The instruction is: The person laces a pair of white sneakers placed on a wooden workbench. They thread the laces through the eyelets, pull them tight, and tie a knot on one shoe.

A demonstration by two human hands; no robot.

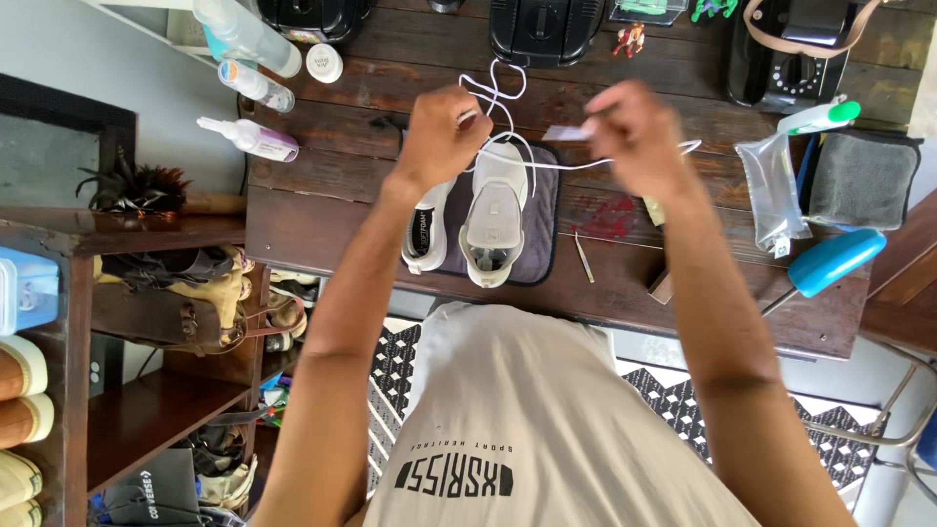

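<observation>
Nearest the camera, past the person's pale shirt [527, 410], both forearms reach out over the dark wooden surface [322, 210]. The left hand [441, 135] is closed, its fingers [467, 115] pinched on a loop of white shoelace [508, 93]; the right hand [639, 137] is likewise closed on the lace's other run, though it is blurred, so exactly how the fingers sit on it cannot be told. The lace is thin, limp and light, likely a little slippery, and best held near its ends or close to an eyelet, where it will not slide through. Below and between the hands a pair of white shoes lies on a grey mat [547, 234]: one shoe [493, 220] upright, the other shoe [427, 229] tipped onto its side, just beside it. Both look light, with soft uppers and firmer soles, easiest to steady at the heel or midfoot. Their long axes run toward and away from the person; the upright one seems to have its heel nearest the person and its toe pointing away. A blue brush [835, 262] and a clear bag [771, 190] lie to the right, spray bottles [249, 137] far left, and black machines [545, 29] along the far edge.
</observation>
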